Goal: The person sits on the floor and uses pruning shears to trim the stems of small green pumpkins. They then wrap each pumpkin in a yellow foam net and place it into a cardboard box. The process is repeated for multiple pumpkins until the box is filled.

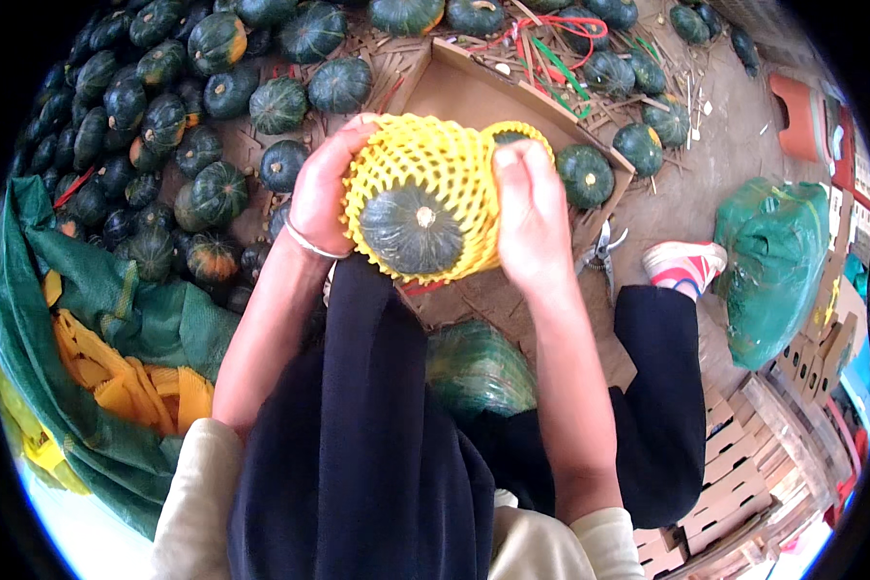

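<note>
A dark green pumpkin (411, 230) sits inside a yellow foam net sleeve (425, 145), its pale stem scar showing through the near opening. My left hand (327, 188) is wrapped round the left side of the sleeved pumpkin, a thin band at its wrist. On the right side, my right hand (534, 213) closes on the net, thumb on top and fingers curled. A looped yellow net edge stands up beside that thumb. Beyond my hands lies an open cardboard box (464, 92), with another dark green pumpkin (585, 176) at its right corner.
Many pumpkins (217, 193) are heaped at the left and far side. Pruning shears (601, 259) lie right of my right wrist. A green sack (145, 319) holds yellow foam nets (130, 372). Green wrapped bundles (771, 261) and stacked cardboard (730, 493) stand at right; red straps (590, 34) lie far off.
</note>
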{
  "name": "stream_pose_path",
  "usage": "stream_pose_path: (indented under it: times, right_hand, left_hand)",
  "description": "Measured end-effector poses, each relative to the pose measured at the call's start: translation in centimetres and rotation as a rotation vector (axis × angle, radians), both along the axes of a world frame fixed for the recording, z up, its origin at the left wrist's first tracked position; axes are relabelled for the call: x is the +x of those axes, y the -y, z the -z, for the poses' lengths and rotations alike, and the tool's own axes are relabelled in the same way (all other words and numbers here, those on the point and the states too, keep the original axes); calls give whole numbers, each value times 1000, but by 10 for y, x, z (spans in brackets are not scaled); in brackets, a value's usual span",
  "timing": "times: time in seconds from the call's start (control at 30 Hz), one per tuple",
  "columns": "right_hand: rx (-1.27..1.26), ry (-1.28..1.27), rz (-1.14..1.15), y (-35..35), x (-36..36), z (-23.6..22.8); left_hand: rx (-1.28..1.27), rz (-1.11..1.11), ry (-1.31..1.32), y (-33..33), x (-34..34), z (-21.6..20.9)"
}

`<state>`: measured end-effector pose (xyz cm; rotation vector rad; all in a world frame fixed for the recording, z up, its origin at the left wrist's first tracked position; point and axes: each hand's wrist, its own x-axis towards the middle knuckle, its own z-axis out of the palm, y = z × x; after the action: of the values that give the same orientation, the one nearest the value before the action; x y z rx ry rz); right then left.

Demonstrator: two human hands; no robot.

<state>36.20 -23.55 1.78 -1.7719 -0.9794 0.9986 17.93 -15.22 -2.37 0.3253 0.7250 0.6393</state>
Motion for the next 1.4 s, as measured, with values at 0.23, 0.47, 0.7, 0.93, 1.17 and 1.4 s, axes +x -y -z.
stream_pose_path:
  times: [0.23,0.47,0.7,0.93,1.17,1.4]
  right_hand:
    - [45,-595,82,12,9,10]
    - [-2,-720,-5,29,-6,8]
    - [114,-521,-89,32,-1,6]
    - [-69,491,-308,13,-43,-11]
    - [-54,508,-327,21,-51,2]
    - [31,584,9,-46,-2,31]
  left_hand:
    - [-493,88,250,45,-5,9]
    - [69,101,-229,43,11,-27]
    - [31,-53,-153,47,16,-38]
    - [569,119,-543,52,18,-37]
    - [598,325,-857,54,5,-30]
    - [1212,304,-1215,-16,6,31]
